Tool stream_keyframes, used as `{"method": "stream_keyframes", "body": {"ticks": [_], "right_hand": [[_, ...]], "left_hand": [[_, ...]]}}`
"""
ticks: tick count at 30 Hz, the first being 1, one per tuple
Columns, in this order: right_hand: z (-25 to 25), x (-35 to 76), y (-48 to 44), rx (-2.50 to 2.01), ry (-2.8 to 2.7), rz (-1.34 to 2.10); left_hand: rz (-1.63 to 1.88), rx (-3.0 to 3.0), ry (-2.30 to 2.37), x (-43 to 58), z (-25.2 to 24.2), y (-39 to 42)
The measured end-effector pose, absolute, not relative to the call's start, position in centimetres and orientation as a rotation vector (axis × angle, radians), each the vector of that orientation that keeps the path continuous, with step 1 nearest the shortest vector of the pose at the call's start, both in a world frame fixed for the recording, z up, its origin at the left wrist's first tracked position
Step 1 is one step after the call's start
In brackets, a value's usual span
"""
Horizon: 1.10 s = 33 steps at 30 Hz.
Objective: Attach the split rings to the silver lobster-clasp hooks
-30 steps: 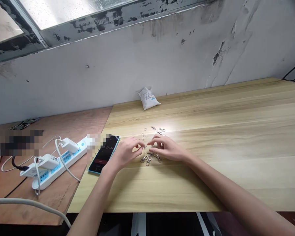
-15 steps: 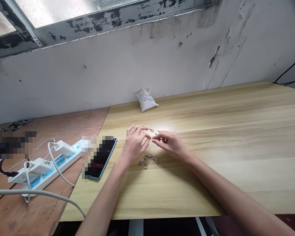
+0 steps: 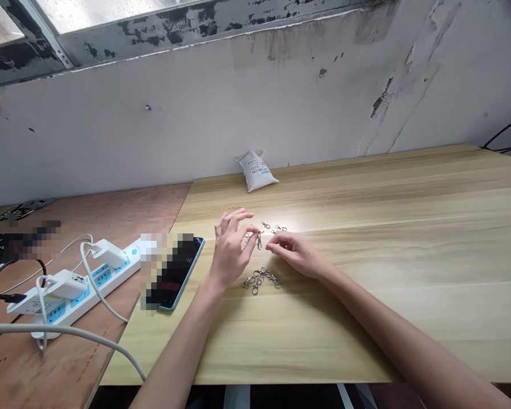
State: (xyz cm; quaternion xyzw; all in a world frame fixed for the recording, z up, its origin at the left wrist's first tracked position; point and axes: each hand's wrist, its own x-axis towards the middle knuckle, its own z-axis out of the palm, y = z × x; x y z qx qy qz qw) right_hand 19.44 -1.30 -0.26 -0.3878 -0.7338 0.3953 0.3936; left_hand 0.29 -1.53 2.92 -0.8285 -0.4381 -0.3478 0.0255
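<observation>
A small metal swivel clasp hangs from the thumb and index finger of my left hand, whose other fingers are raised. Just to the right, my right hand is closed in a pinch, apart from the clasp; whatever its fingertips hold is too small to make out. Nearer to me lies a cluster of metal clasps with rings. Beyond my hands, several loose clasps are scattered on the wooden tabletop, some partly hidden behind my left fingers.
A white labelled packet leans near the wall. To the left lies a phone, and past it a white power strip with chargers and cables on a lower brown surface. A grey cable crosses the lower left.
My hands have come apart from a fingertip-to-fingertip pinch. A clasp now shows hanging in my left fingers, while my right hand has drawn slightly away. The camera view has shifted a little.
</observation>
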Motion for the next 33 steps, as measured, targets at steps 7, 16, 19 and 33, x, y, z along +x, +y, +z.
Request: {"method": "stream_keyframes", "body": {"ticks": [7, 16, 19, 33], "right_hand": [[-0.2, 19.2, -1.3, -0.847, -1.787, 1.243], [0.4, 20.2, -1.0, -1.053, -1.837, 0.759], [0.5, 20.6, -1.0, -1.098, -1.900, 0.422], [0.2, 18.8, -2.9, -0.840, -2.317, 0.010]], "left_hand": [[-1.053, -2.605, -1.312, 0.5, 2.8, -1.8], [-1.053, -2.570, -1.360, 0.2, 2.8, -1.7], [-0.986, -2.640, -1.407, 0.4, 2.4, -1.7], [-0.807, -2.724, -1.383, 0.2, 2.7, -1.9]]}}
